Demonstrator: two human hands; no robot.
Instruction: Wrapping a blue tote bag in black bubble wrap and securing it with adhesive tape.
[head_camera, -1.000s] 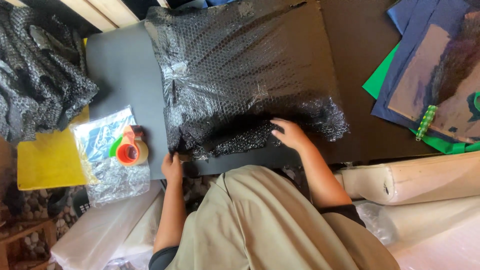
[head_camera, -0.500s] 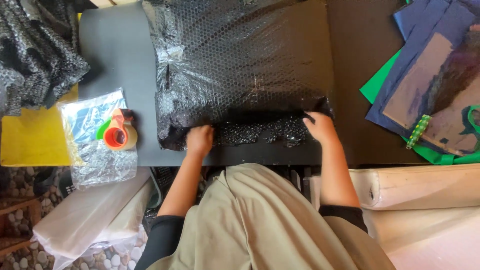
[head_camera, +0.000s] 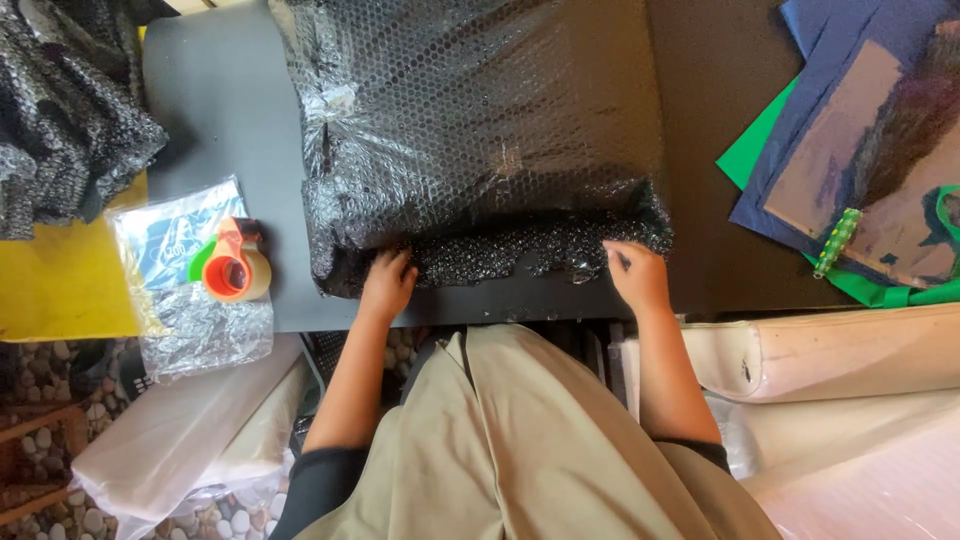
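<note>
Wrapped parcel: large, flat, covered in dark bubble wrap, lay on the grey worktop, its near edge toward the person.
Loose flap: crumpled strip of the same wrap along the parcel's near edge, between the two hands.
Left hand: rested on the parcel's near-left corner, fingers curled down into the flap, pressing or gripping the wrap; how firmly, could not tell.
Right hand: sat at the parcel's near-right corner, fingers bent and pinched toward the flap's end, touching the wrap.
Tape dispenser: orange and green, with a roll of clear tape, left of the parcel, apart from it, lying on a clear plastic bag.
Yellow sheet: further left of the parcel, under the bag's edge.
Spare bubble wrap: dark heap at the far left of the parcel.
Coloured paper sheets: green and blue, well to the right of the parcel, stacked askew.
White rolls: nearer than the parcel, to its right, below the worktop edge.
</note>
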